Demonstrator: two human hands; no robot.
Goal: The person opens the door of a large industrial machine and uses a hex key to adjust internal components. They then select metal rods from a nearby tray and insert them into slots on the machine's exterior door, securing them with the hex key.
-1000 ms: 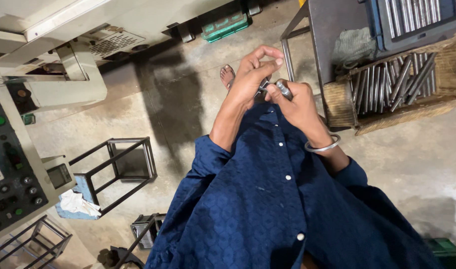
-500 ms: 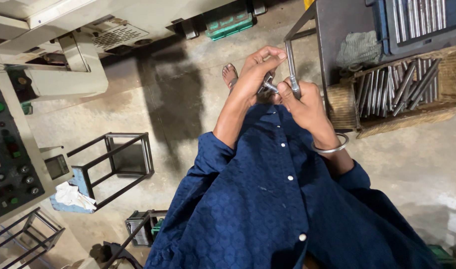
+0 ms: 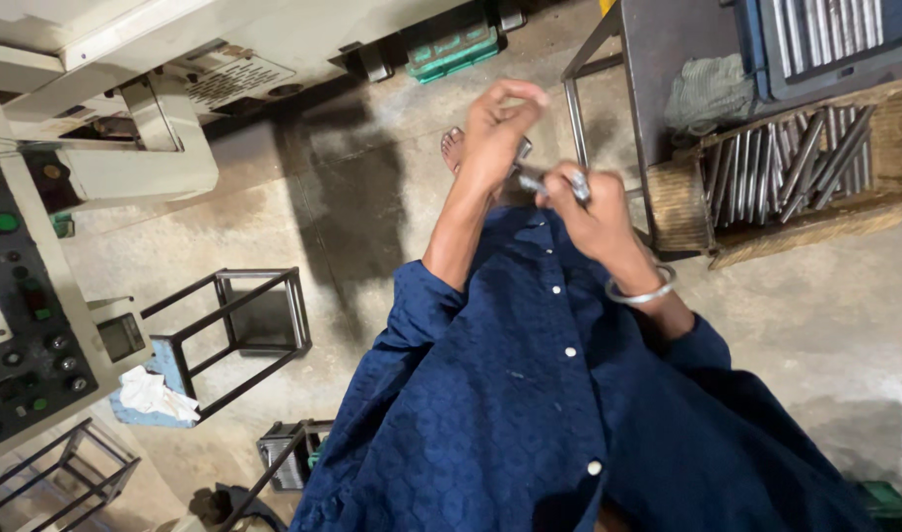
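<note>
Now | both hands [image 3: 545, 172] clamped on short shiny metal rod [image 3: 535, 183] | ends hidden

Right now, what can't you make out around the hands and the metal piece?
- Head view: the small metal part is mostly hidden by the right hand and left hand; its shape is unclear.
- Metal rods in the wooden crate: cut off by the right edge.
- Control panel: cut off left.
</note>
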